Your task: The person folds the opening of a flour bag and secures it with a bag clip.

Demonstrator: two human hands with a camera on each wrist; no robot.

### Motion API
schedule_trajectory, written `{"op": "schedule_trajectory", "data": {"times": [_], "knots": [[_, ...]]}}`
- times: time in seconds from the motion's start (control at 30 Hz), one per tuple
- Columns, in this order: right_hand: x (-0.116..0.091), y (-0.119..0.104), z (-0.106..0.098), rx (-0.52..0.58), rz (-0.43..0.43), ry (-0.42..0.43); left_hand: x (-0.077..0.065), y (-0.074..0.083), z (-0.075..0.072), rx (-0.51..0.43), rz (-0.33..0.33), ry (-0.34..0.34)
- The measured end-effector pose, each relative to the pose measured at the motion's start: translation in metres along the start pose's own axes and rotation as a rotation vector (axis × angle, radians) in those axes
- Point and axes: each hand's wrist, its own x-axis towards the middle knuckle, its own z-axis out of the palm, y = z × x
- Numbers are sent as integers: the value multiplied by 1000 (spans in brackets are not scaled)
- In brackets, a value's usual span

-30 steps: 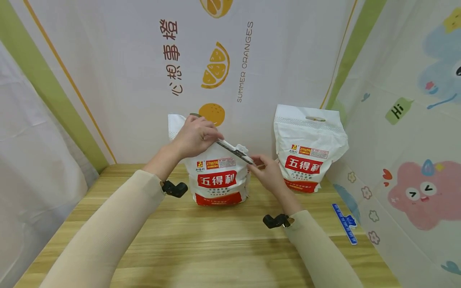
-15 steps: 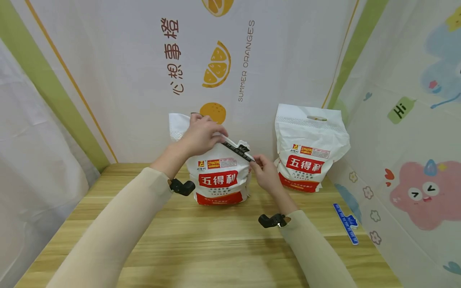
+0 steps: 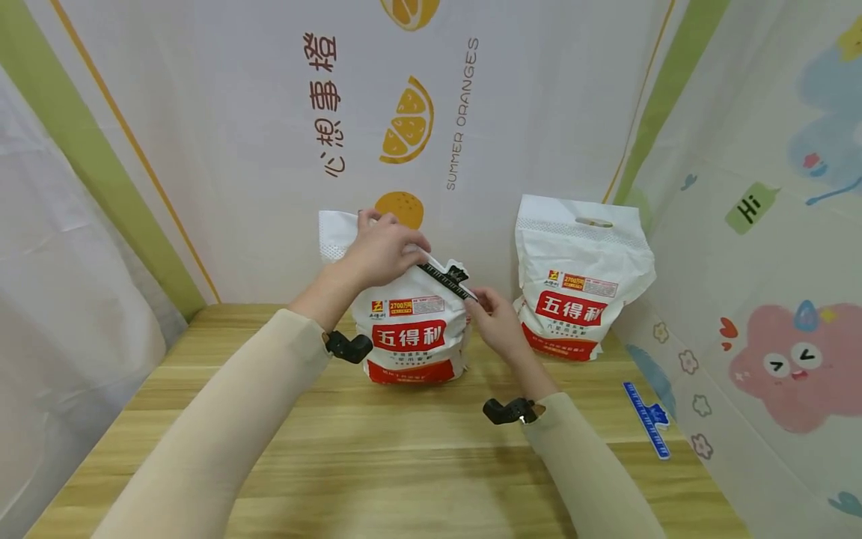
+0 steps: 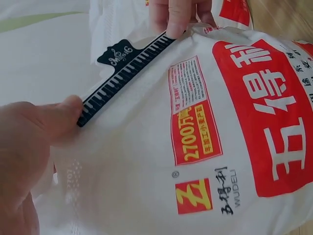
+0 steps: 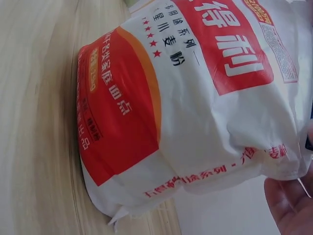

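Observation:
A white and red flour bag (image 3: 407, 337) stands on the table at centre, its top folded at a slant. Along that slant lies a black bag clip (image 3: 447, 278) with a piano-key pattern, its face to the front. My left hand (image 3: 387, 251) pinches the clip's upper left end, thumb in front, as the left wrist view shows. At the lower right end, my right hand (image 3: 498, 318) pinches the clip and the bag's corner. In the right wrist view, fingers (image 5: 291, 205) show beside that corner, and most of the clip is out of frame.
A second flour bag (image 3: 572, 284) with a handle slot stands to the right, near the back curtain. A blue bag clip (image 3: 648, 421) of the same shape lies on the wooden table (image 3: 377, 464) by the right-hand printed cloth.
The black clip has tilted from nearly edge-on to showing its face. My left hand has shifted slightly right along the bag's top; the right hand still holds the other end.

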Motion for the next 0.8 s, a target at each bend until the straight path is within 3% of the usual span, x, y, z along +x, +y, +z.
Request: {"op": "schedule_trajectory", "data": {"times": [0.17,0.33,0.57,0.8], "knots": [[-1,0,1,3,8,-27,3,6,4,57,-4,-1],[-2,-4,-2,7,38,-19,3,0,-2,35,-9,6],[-1,-5,-4,3,38,-17,-2,-17,-18,48,-51,104],[-2,-4,-4,-13,50,-22,-4,-17,-16,2,-12,192]]}}
